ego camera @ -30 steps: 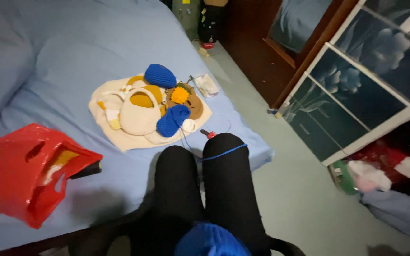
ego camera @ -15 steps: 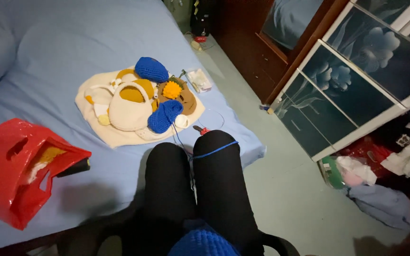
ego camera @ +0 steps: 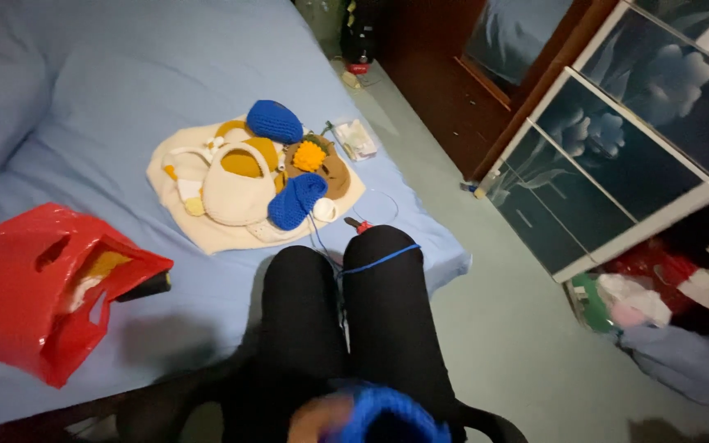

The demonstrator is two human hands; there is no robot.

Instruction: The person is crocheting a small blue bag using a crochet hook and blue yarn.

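Observation:
At the bottom edge a blurred hand, probably my left hand (ego camera: 319,420), lies against a blue crochet piece (ego camera: 381,413) in my lap. A strand of blue yarn (ego camera: 379,261) runs over my right knee (ego camera: 387,254) toward the bed. There, on a cream cloth (ego camera: 207,234), lie a cream crochet bag (ego camera: 235,193), two blue crochet pieces (ego camera: 274,121) (ego camera: 295,201), mustard parts and an orange flower (ego camera: 308,155). My right hand is not visible.
A red plastic bag (ego camera: 26,287) lies open on the blue bed (ego camera: 84,98) at the left, with a dark object (ego camera: 145,286) beside it. Dark glass cabinet doors (ego camera: 617,148) stand to the right. Clothes and bags (ego camera: 666,303) are heaped on the green floor.
The view has drifted slightly. The blue crochet piece in my lap has come up a little, and a blurred hand now shows beside it at the bottom edge.

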